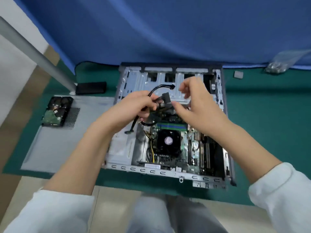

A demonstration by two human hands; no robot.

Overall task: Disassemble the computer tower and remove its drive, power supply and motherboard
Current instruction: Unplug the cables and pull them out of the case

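Far left: we see a grey flat metal side panel (55, 145) lying on the green mat (262, 115), and on its far corner rests a black hard drive with its green circuit board up (56, 111) — it is out of the case.
Behind it: a black flat rectangular box (90, 87) beside a grey metal table leg (38, 54).
Left hand (133, 106): fingers curled round a bundle of black power cables (157, 90), held above the case.
Middle: the open grey metal computer case (168, 169) lies on its side; the silver power supply box (120, 147) sits in its near left corner, the green motherboard with a black round fan (168, 142) to the right of it.
Right hand (198, 105): loosely spread — thumb near the black flat connector (166, 98), gripping nothing we can see.
Far right: a small grey square piece (238, 74) and a clear plastic bag of screws (279, 63) by the blue cloth (168, 27).
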